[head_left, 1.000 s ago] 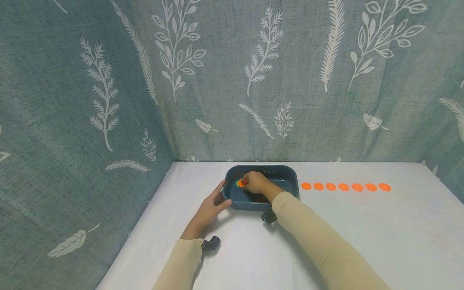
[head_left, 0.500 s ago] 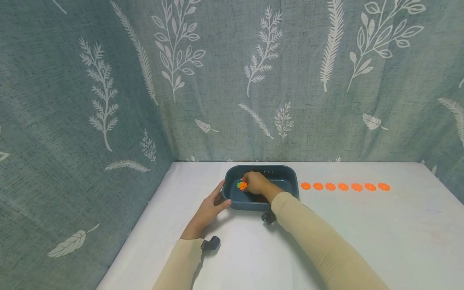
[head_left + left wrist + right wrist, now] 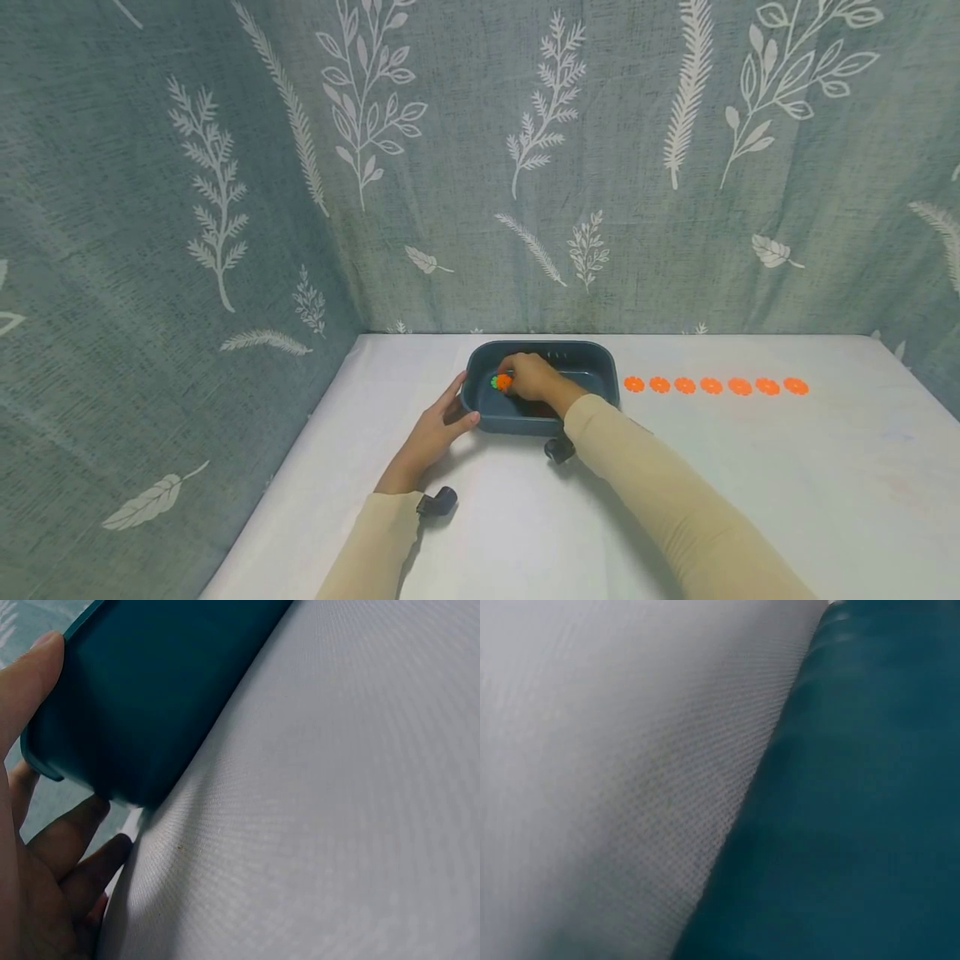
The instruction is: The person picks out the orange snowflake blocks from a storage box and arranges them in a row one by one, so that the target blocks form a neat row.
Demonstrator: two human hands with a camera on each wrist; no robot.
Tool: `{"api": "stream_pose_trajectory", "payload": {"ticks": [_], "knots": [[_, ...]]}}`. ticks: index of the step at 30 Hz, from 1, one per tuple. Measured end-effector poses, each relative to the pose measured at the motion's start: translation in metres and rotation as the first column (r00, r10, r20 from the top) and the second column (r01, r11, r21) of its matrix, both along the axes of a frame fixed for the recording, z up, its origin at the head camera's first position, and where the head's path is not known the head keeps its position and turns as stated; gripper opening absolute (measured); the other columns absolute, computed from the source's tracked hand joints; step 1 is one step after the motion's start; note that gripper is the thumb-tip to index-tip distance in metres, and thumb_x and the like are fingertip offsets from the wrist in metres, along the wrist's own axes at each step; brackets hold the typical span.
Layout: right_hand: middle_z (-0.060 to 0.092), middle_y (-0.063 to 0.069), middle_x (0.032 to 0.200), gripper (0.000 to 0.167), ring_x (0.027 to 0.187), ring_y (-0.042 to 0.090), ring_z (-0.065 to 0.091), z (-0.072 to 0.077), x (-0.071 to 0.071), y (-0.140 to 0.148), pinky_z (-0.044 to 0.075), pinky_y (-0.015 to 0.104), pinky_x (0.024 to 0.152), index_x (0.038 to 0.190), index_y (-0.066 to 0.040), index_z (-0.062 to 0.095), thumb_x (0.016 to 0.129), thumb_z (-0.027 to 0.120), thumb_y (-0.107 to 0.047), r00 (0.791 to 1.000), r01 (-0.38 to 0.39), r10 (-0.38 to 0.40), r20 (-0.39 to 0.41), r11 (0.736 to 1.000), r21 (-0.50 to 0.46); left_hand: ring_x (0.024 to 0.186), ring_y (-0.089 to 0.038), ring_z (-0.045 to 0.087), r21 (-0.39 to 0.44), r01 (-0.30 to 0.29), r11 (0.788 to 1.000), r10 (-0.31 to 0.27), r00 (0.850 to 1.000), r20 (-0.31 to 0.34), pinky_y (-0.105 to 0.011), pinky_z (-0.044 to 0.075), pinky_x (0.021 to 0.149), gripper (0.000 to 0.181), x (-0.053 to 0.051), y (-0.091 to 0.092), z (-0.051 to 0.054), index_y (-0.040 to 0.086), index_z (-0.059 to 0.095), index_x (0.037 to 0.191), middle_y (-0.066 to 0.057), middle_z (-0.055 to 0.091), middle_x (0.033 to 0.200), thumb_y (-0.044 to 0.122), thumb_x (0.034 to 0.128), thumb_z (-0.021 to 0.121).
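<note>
A dark teal plastic basin stands on the white cloth. My left hand grips its left end, thumb at the front corner and fingers along the end wall. In the left wrist view, the thumb lies on the basin's rim. My right hand reaches inside the basin and pinches an orange flower-shaped piece. Just left of that piece shows a green one, partly covered. Something dark red lies under the right hand, mostly hidden. The right wrist view has only cloth and the basin's outer wall.
Several orange flower-shaped pieces lie in a straight row on the cloth right of the basin. A patterned grey-green curtain hangs behind the table and along its left side.
The orange piece at the right fingertips shows more fully than a second ago, with the right hand shifting only slightly. The left hand and basin have stayed in place.
</note>
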State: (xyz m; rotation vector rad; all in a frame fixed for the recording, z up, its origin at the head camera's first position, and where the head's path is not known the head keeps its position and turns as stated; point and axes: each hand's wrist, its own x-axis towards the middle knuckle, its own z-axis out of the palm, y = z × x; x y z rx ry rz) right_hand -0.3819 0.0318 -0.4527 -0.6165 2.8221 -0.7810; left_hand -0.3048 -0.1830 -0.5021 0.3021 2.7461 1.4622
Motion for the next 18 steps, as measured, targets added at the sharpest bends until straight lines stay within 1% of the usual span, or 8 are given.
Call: {"api": "stream_pose_trajectory", "payload": {"ticks": [5,11,18], "knots": [[0.066,0.005,0.113,0.033,0.1,0.02,0.06,0.003,0.001,0.003,0.049,0.039,0.091,0.119,-0.014,0.068,0.087,0.074,-0.013,1.0,0.002,0.0,0.026,0.999,-0.049,0.136,-0.027,0.04,-0.007,0.01,1.0,-0.01,1.0,-0.003,-0.063,0.021,0.109,0.077,0.0,0.001,0.001,0.05,0.022,0.151,-0.008,0.046,0.147,0.047,0.089,0.068],[0.066,0.003,0.111,0.032,0.094,0.016,0.06,0.012,0.004,0.009,0.05,0.036,0.085,0.119,-0.013,0.067,0.088,0.073,-0.012,0.997,0.005,0.004,0.073,0.992,-0.124,0.136,-0.027,0.04,-0.01,0.015,1.0,-0.015,1.0,-0.012,-0.062,0.021,0.109,0.078,-0.001,0.0,0.0,0.051,0.023,0.15,-0.008,0.046,0.147,0.053,0.0867,0.068],[0.066,0.002,0.109,0.033,0.099,0.019,0.061,0.021,0.008,0.017,0.052,0.035,0.083,0.12,-0.013,0.067,0.087,0.074,-0.015,0.995,-0.001,0.017,0.095,0.987,-0.159,0.138,-0.03,0.037,-0.013,0.011,1.0,-0.011,1.0,-0.006,-0.066,0.02,0.108,0.077,-0.001,-0.001,0.0,0.049,0.023,0.151,-0.009,0.045,0.147,0.05,0.088,0.067]]}}
